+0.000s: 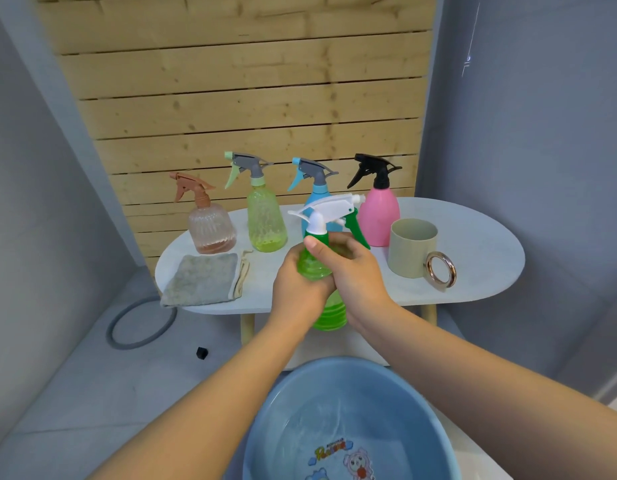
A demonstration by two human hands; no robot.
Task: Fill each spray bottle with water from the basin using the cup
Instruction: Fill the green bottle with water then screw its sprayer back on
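1. Both bare forearms reach forward from the lower corners and converge at the middle of the view.
2. The left hand (300, 285) has its fingers curled in a grip, with the back of the hand facing the camera.
3. The right hand (352, 271) sits just beside it, touching it, fingers wrapped in a grip and the thumb (315, 249) pointing up and to the left.

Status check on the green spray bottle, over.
Both hands, left and right, grip the green spray bottle above the table edge. White trigger head on. Cup untouched on table; basin below. Nothing in the way.
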